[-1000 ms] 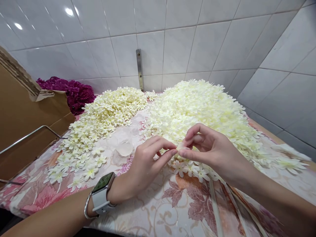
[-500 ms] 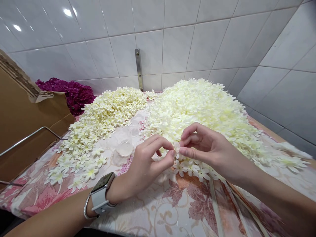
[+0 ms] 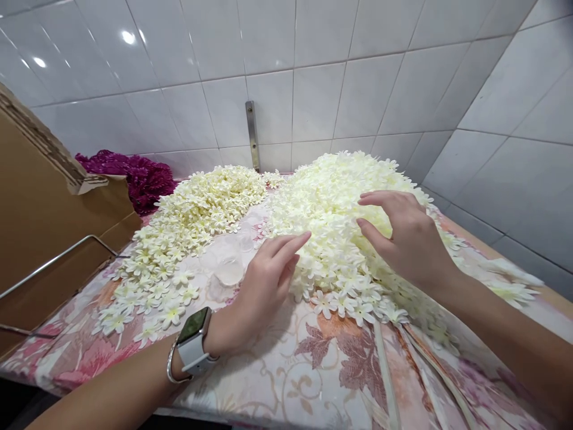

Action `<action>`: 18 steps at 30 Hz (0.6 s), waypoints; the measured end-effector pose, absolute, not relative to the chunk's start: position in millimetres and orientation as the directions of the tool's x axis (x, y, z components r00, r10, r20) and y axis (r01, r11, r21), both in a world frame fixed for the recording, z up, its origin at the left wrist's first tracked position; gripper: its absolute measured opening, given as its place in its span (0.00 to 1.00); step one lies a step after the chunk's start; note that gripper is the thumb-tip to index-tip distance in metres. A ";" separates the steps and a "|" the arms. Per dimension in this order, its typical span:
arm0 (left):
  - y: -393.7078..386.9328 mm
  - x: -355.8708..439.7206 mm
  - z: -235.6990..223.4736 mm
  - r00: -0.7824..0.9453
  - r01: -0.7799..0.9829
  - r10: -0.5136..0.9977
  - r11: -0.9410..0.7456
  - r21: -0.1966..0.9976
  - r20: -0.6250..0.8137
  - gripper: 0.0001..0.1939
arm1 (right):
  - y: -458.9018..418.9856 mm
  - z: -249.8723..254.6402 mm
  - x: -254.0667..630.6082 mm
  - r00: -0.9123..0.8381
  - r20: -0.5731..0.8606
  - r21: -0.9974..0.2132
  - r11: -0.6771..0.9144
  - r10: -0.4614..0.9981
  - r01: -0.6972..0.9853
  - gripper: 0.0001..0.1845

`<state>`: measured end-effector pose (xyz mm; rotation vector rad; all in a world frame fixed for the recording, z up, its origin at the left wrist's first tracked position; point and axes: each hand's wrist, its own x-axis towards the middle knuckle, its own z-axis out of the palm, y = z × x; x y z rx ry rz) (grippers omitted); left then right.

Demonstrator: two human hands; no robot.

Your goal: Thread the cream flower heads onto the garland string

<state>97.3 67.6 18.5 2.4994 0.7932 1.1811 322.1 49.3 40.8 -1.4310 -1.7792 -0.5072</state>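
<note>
My right hand (image 3: 405,236) hovers over the large heap of pale white-yellow artificial flowers (image 3: 333,197), thumb and index finger apart and no flower visible between them. Over the tablecloth at the heap's front left side is my left hand (image 3: 268,278), its index finger stretched out and the others partly hidden; I see nothing held in it. A wristwatch (image 3: 195,331) and a bracelet (image 3: 172,364) are on the left wrist. Several single flowers (image 3: 342,303) lie face up along the heap's front edge.
A second heap of smaller cream flowers (image 3: 201,200) spreads along the left, with a clear plastic cup-like piece (image 3: 229,270) beside it. Behind lie purple flowers (image 3: 138,176). A cardboard box (image 3: 54,221) and a metal rod (image 3: 49,264) border the left; tiled walls (image 3: 313,101) close the back.
My hands have come apart from the small white flower piece between their fingertips. The right hand has moved up and right over the heap and opened; the left index finger has straightened.
</note>
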 end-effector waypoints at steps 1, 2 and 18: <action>65.8 97.0 18.3 0.524 0.348 0.531 -0.847 0.401 0.667 0.20 | 50.4 40.1 323.5 -0.075 0.783 -0.126 0.276 0.617 0.953 0.08; 63.7 96.6 18.5 0.533 0.326 0.473 -0.880 0.345 0.702 0.19 | 51.2 40.3 325.3 -0.081 0.793 -0.094 0.254 0.603 0.963 0.08; -10.1 36.5 48.0 0.303 0.450 0.735 -0.672 0.588 0.607 0.10 | -1.4 60.9 196.0 -0.357 0.644 -0.381 0.688 0.677 0.617 0.07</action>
